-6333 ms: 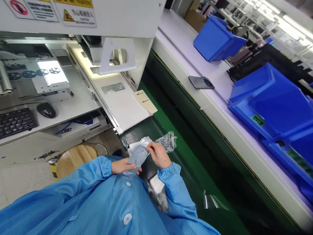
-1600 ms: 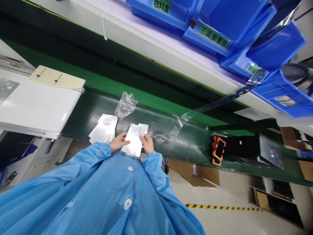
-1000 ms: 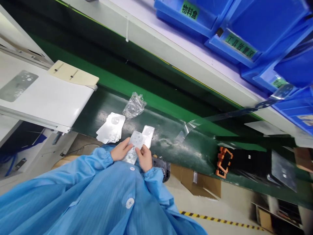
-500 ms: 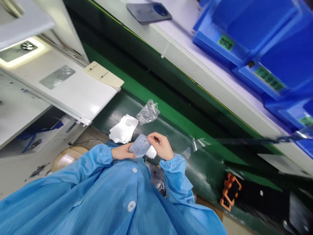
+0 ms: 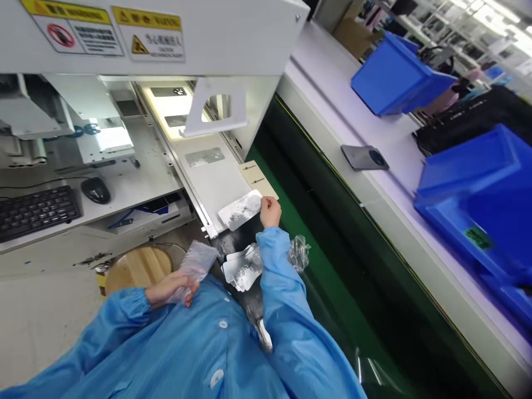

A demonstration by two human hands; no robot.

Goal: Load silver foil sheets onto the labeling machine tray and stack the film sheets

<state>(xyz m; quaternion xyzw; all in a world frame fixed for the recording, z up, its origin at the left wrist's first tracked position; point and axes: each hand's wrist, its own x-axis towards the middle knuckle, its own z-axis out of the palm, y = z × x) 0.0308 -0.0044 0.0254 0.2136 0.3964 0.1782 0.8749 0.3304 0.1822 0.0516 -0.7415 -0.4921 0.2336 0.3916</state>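
Note:
My right hand (image 5: 270,213) is shut on one end of a thin silver metal plate (image 5: 240,210), holding it out over the white slide tray (image 5: 216,191) of the machine. The plate's far end lies close to a cream pad (image 5: 258,180). My left hand (image 5: 174,290), near my chest, grips a clear plastic film (image 5: 195,265). A small stack of silver plates (image 5: 243,268) lies on the dark green bench below my right sleeve, partly hidden by it. A crumpled clear bag (image 5: 299,252) lies beyond the sleeve.
A grey plate (image 5: 204,157) lies on the slide tray. To the left are a keyboard (image 5: 37,205), a mouse (image 5: 95,190) and a round wooden stool seat (image 5: 139,267). On the white shelf to the right stand blue plastic bins (image 5: 474,194).
The clear film and the plate have come apart, with the film now in my left hand. My right hand has carried the plate out over the tray. The view has swung toward the machine.

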